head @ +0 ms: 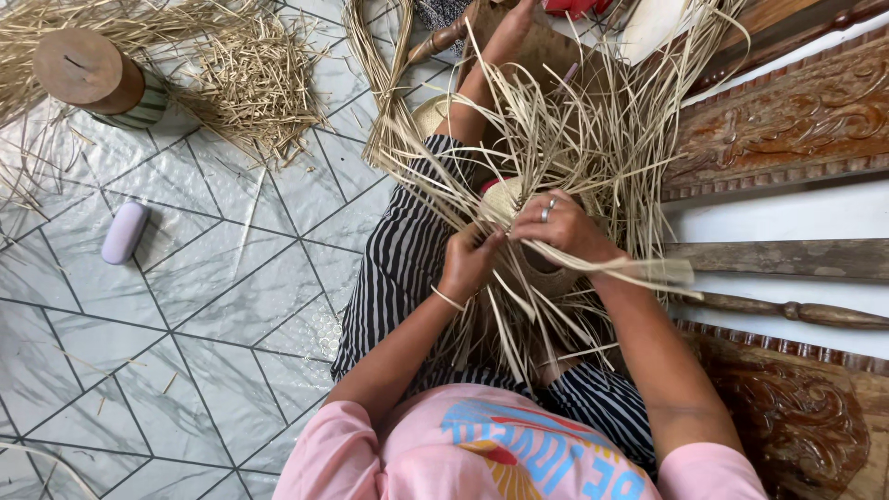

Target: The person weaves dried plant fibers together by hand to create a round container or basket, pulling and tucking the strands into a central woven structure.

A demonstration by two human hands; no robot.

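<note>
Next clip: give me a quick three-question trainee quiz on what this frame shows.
1. True or false: the left hand and right hand both grip the straw weaving.
2. Which hand wears a ring? A left, B right.
3. What lies on the tiled floor left of the person's striped trousers?

Key:
1. True.
2. B.
3. A small lilac case; farther up, a wooden-topped cylinder and loose straw.

We see a half-woven straw piece (pixel 505 199) resting on the lap (pale, rounded), loose strands fanning outward everywhere.
</note>
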